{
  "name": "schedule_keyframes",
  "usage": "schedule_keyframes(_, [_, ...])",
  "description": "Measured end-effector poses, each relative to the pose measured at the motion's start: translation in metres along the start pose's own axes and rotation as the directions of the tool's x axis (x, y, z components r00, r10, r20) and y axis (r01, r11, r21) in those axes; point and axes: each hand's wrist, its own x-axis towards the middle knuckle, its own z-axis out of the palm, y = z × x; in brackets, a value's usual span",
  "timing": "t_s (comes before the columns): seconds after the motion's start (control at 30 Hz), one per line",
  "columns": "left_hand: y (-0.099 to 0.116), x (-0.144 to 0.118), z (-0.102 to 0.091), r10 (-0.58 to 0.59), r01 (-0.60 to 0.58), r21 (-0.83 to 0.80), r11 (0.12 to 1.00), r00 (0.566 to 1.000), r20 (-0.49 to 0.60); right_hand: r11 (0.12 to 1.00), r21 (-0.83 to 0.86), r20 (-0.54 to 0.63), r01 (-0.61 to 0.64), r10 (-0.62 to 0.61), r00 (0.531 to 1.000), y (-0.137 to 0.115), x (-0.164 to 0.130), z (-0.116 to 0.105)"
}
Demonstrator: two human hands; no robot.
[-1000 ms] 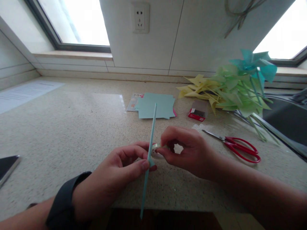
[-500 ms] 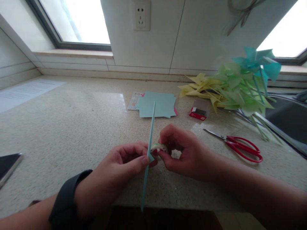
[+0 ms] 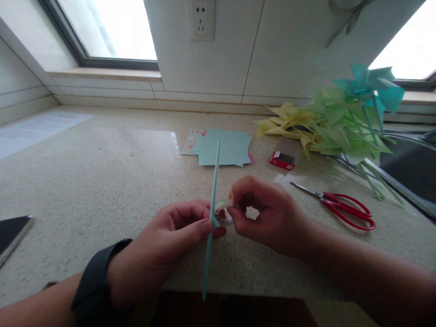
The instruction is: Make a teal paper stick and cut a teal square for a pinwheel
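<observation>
Pinching noted: blue straw (image 3: 211, 195) clamped upright in left hand (image 3: 166, 250) above tabletop (image 3: 102, 172) edge; small tape roll (image 3: 224, 212) gripped by right hand (image 3: 269, 213). Tape may be wrapped crooked if straw is twisted.

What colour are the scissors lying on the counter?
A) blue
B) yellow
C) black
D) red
D: the scissors lying on the counter, to the right of the right hand, have bright red handles and a silvery blade.
</observation>
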Motion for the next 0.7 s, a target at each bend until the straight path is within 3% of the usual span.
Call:
schedule_keyframes(0.43, [0.0003,0.0022,0.0015,0.025,-0.026,-0.081,0.996,1.0,-0.018,0.998,0.043,-0.092,0.042,-0.038,0.995,-0.0023,0.0023,0.0002])
schedule_keyframes(0.7, [-0.0007,0.001,0.0022,0.051,-0.056,-0.112,0.992,0.998,-0.04,0.989,0.146,-0.025,-0.038,0.043,0.999,0.0045,-0.0016,0.0068])
